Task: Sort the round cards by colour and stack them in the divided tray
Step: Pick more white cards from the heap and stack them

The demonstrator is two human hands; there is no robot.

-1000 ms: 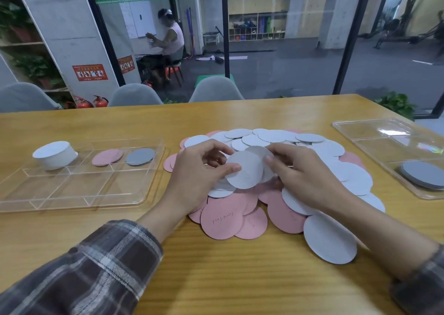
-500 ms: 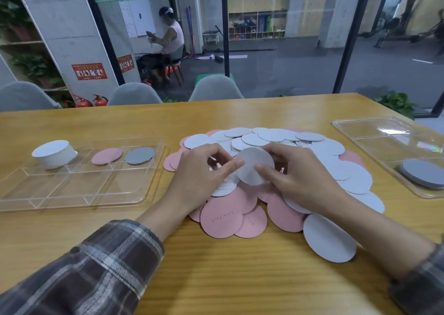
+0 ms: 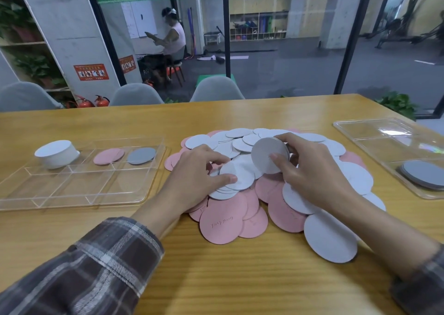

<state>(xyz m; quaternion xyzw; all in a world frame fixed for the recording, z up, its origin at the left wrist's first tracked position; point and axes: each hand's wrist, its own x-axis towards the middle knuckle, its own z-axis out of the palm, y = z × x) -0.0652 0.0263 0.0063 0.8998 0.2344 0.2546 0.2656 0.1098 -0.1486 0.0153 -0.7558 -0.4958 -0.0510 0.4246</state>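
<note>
The right hand [image 3: 312, 173] held a pale round card [image 3: 264, 153] tilted up over the pile [image 3: 355, 177] of pink and white cards mid-table [image 3: 216, 278], thumb on its face and fingers curled behind. The left hand [image 3: 194, 180] pinched a white card [image 3: 236, 176] atop the pile, perhaps several. The divided tray [image 3: 72, 194] sat left of the pile, with a white stack [image 3: 56, 153], pink cards [image 3: 108, 156] and a grey card [image 3: 141, 155] in separate back compartments.
</note>
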